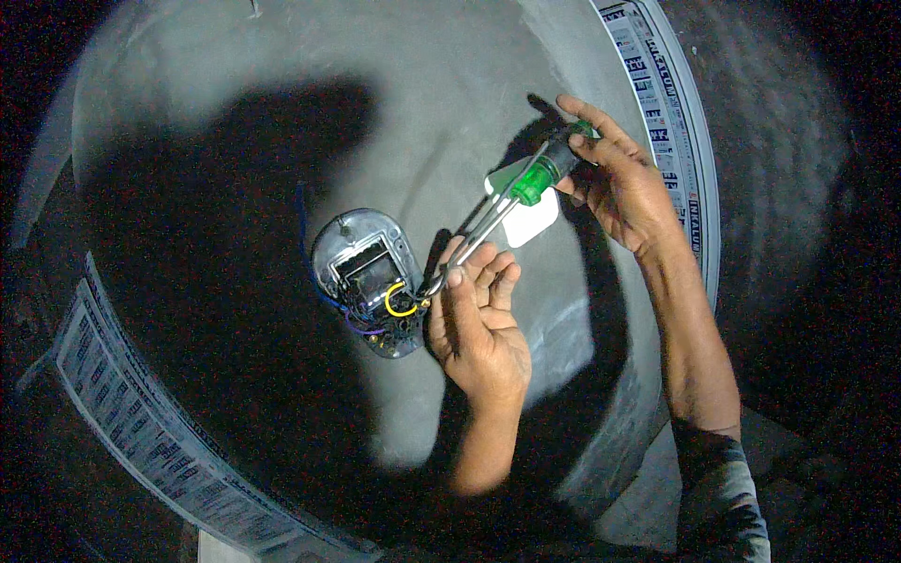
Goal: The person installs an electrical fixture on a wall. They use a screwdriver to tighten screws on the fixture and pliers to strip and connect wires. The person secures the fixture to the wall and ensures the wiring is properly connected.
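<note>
My right hand point(624, 183) grips the green and black handle of a screwdriver point(537, 178), fingers wrapped round its upper end. The metal shaft slants down to the left. My left hand point(485, 324) is closed on the shaft near its lower end, thumb and forefinger pinching it, the other fingers curled. The tip meets or is very near a brass screw at the lower right of a dark, rounded electrical housing point(366, 281) on the grey wall. A yellow wire point(389, 298), a purple wire point(364, 330) and a blue wire point(328, 301) show in the open housing.
Grey plastered wall point(450, 56) surrounds the housing, with dark shadows across it. Frames covered in printed protective film curve along the right point(671, 122) and lower left point(141, 413). A white, bright-edged patch lies behind the screwdriver; I cannot tell what it is.
</note>
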Available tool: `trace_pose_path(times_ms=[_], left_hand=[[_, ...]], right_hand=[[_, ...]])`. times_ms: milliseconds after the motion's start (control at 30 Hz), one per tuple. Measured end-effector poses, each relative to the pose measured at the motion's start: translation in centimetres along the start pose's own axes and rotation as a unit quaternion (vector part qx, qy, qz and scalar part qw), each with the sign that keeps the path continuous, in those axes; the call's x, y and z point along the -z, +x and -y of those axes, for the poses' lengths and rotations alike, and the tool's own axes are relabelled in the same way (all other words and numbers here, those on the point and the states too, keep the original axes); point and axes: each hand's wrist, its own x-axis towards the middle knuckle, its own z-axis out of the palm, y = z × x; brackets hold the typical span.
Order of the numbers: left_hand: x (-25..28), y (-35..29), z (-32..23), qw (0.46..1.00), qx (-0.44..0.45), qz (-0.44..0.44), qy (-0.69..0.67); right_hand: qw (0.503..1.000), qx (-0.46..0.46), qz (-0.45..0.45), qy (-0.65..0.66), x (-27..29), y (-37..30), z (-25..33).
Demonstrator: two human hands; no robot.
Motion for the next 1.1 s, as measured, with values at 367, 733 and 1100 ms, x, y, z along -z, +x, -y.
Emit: trace_pose_path(times_ms=[367, 733, 1100], left_hand=[[1.2, -2.3, -0.5, 0.996, 0.077, 0.017, 0.034], [4.2, -5.1, -3.3, 0.992, 0.102, 0.074, -0.023], [4.0, -4.9, -4.4, 0.988, 0.133, 0.061, -0.047]], right_hand=[[0.971, 0.135, -0.119, -0.155, 3.2, -8.7, -0.7], [0.909, 0.247, -0.136, -0.306, -0.4, -23.8, -2.7], [0.879, 0.290, -0.013, -0.378, -2.3, -25.2, -0.1]])
